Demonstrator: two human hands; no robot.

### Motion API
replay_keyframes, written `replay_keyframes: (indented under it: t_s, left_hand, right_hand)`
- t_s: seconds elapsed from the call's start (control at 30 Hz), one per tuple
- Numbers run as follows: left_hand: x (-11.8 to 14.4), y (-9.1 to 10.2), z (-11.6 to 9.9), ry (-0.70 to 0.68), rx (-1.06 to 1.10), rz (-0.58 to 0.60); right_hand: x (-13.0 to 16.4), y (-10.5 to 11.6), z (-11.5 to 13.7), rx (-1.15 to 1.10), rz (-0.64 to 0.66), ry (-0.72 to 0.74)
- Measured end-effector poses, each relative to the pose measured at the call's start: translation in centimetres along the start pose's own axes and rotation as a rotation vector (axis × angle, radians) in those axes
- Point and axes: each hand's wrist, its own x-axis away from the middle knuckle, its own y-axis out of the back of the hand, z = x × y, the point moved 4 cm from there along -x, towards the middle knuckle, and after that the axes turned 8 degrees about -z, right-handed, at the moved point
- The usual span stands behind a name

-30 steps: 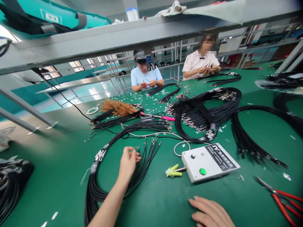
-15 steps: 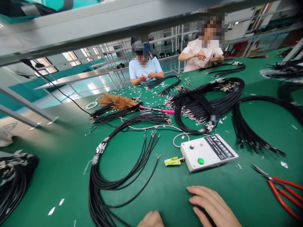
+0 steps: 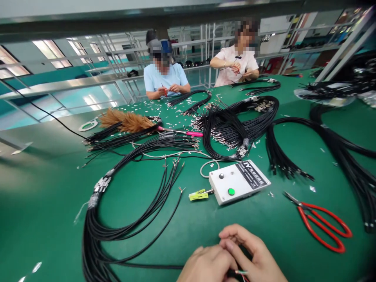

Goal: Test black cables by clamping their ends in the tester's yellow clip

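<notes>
My left hand [image 3: 205, 263] is closed around a black cable [image 3: 155, 266] at the bottom of the view. That cable runs in from the left, out of a looped bundle of black cables [image 3: 91, 235]. Its split end shows thin green, white and red wires [image 3: 242, 272] beside my right palm. My right hand [image 3: 255, 252] is curled, its thumb and fingertips meeting the fingers of my left hand; what they pinch is hidden. Ahead of the hands sits a white control box [image 3: 226, 184] with a green button and a yellow-green clip [image 3: 199, 194].
Red-handled scissors [image 3: 319, 225] lie on the green table to the right. Further back are several black cable bundles [image 3: 249, 129], a brown brush [image 3: 127, 120] with a pink handle and silvery scraps. Two people sit across the table, handling cables. A metal shelf beam [image 3: 176, 19] crosses overhead.
My hands have come together, and the cable with its coloured wires now shows at them. My right hand, earlier spread over the table, has curled. The view has turned toward the right.
</notes>
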Motion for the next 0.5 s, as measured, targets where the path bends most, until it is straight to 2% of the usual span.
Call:
replay_keyframes:
  t_s: [0.07,0.13,0.23,0.37,0.5]
  left_hand:
    - [-0.5,0.2,-0.5,0.042,0.178,-0.056]
    - [-0.5,0.7,-0.4,0.16,0.378,-0.132]
    - [-0.3,1.1,0.1,0.295,0.589,-0.217]
    - [-0.2,1.3,0.3,0.334,0.652,-0.259]
    - [-0.1,1.4,0.6,0.332,0.671,-0.274]
  right_hand:
    - [0.0,0.5,0.2,-0.074,-0.023,-0.038]
    - [0.2,0.8,0.5,-0.138,-0.029,-0.056]
    - [0.4,0.6,0.9,-0.159,0.012,-0.01]
    - [0.1,-0.5,1.4,-0.119,-0.004,0.087]
    - [-0.6,-1.2,1.3,-0.197,-0.034,-0.017]
